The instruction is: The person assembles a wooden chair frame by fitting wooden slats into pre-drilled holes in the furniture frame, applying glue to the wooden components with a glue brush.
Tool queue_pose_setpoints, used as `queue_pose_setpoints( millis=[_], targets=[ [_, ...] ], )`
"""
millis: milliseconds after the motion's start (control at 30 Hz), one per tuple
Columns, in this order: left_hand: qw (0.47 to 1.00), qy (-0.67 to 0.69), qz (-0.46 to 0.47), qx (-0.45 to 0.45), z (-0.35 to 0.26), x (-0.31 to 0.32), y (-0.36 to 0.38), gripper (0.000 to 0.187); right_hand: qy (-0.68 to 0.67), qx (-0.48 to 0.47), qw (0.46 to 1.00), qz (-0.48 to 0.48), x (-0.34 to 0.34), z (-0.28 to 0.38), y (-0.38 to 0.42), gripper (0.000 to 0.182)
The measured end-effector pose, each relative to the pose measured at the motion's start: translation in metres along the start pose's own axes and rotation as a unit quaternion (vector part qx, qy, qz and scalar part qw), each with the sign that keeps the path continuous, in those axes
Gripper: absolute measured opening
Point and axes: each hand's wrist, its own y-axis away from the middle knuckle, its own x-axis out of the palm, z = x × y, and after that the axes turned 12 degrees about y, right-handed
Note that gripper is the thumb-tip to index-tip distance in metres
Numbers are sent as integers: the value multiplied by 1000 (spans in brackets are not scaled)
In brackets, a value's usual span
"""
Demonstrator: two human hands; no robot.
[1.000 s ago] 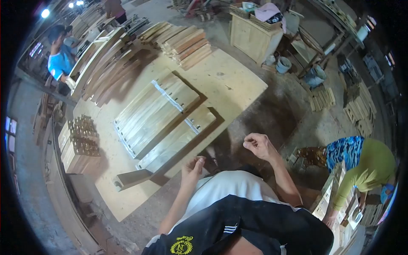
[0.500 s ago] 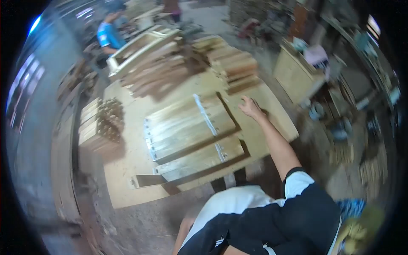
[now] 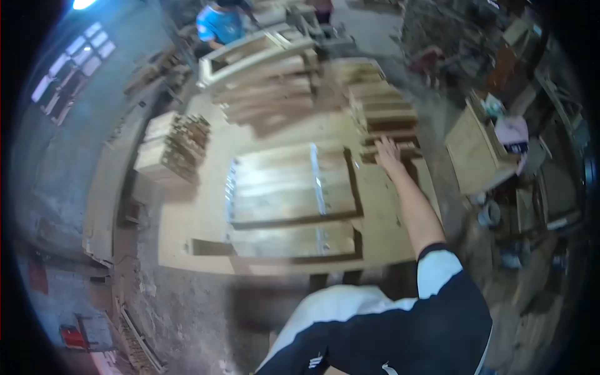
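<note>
My right hand (image 3: 389, 152) is stretched out to the near end of a stack of wooden boards (image 3: 384, 103). Its fingers look spread over a narrow wooden strip (image 3: 409, 152) there; blur hides whether they grip it. Left of that hand lies a wide wooden panel (image 3: 281, 181) made of boards, with light bluish strips (image 3: 319, 181) across it. A narrower board (image 3: 287, 240) lies along the panel's near edge, and a short wooden piece (image 3: 211, 247) is at its left end. My left hand is out of view.
The work table (image 3: 178, 240) also bears a stack of wooden blocks (image 3: 164, 153) on the left and more boards (image 3: 269, 94) under a wooden frame (image 3: 250, 59) at the back. Beyond is a person in a blue shirt (image 3: 220, 25). A wooden cabinet (image 3: 472, 150) stands right.
My right hand has moved forward from above the bare tabletop to the strip by the board stack. The camera view has turned, shifting the table in the picture.
</note>
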Motion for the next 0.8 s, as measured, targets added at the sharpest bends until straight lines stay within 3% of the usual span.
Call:
queue_pose_setpoints(
  millis=[33,100,200,267,367,433,500,600,633,667,733,800],
  targets=[
    [1000,-4,-2,8,2,3,4,46,43,-19,996,-79,4,1,13,50],
    [1000,-10,-10,13,9,8,12,46,81,-67,994,17,-7,-7,31,37],
    [998,-25,-40,51,-2,10,10,45,73,-134,987,-49,2,-25,81,25],
    [993,-41,-59,93,-9,9,7,45,60,-159,985,23,-16,-32,118,28],
    [989,-15,7,145,-37,1,0,44,-83,-121,989,-3,-55,-43,161,29],
    [981,107,143,75,-106,-12,18,39,-221,46,974,18,-82,-47,175,28],
    [975,129,169,59,-158,-13,36,35,-381,103,918,30,-112,-49,183,32],
    [970,86,222,56,-227,-13,59,37,-632,152,760,-8,-107,-33,200,32],
    [966,78,239,65,-241,-12,64,38,-664,163,728,-46,-98,-21,202,32],
    [959,69,262,77,-255,-7,67,38,-673,253,692,-67,-80,-13,200,31],
    [950,54,289,107,-276,10,69,39,-712,240,659,19,-93,3,205,30],
    [951,43,276,132,-285,16,74,40,-733,211,646,27,-97,12,202,29]
  ],
)
